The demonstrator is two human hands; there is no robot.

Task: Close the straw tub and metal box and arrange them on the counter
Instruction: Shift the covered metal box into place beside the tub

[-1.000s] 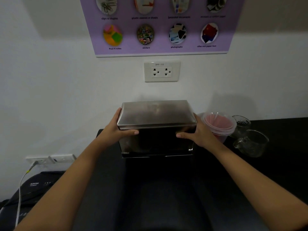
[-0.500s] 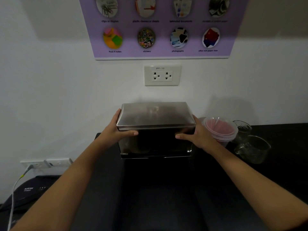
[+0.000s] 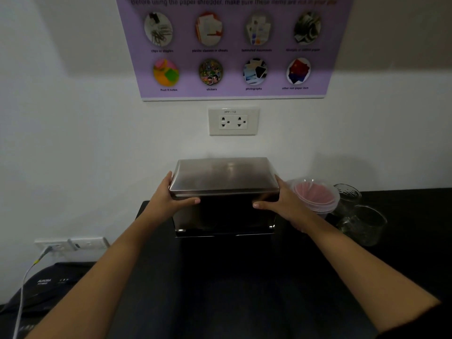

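the black worktop (image 3: pixel 244 277) runs under both forearms, with the white wall behind it. the metal box (image 3: pixel 223 192) stands at the back of the worktop against the wall, its lid down flat, held between the two sets of fingers. compared with a second ago the box and both hands keep the same grip and place; only the view has tipped up a little, so the purple poster (image 3: pixel 232 45) above the socket (image 3: pixel 232 121) now shows its heading line. the left hand (image 3: pixel 168 201) clasps the box's left end, thumb across the front under the lid. the right hand (image 3: pixel 286 204) clasps the right end likewise. just beyond the right fingers sits the straw tub (image 3: pixel 315 196), its clear lid on, touching nothing i can tell. further right stand two glass cups (image 3: pixel 362 216).
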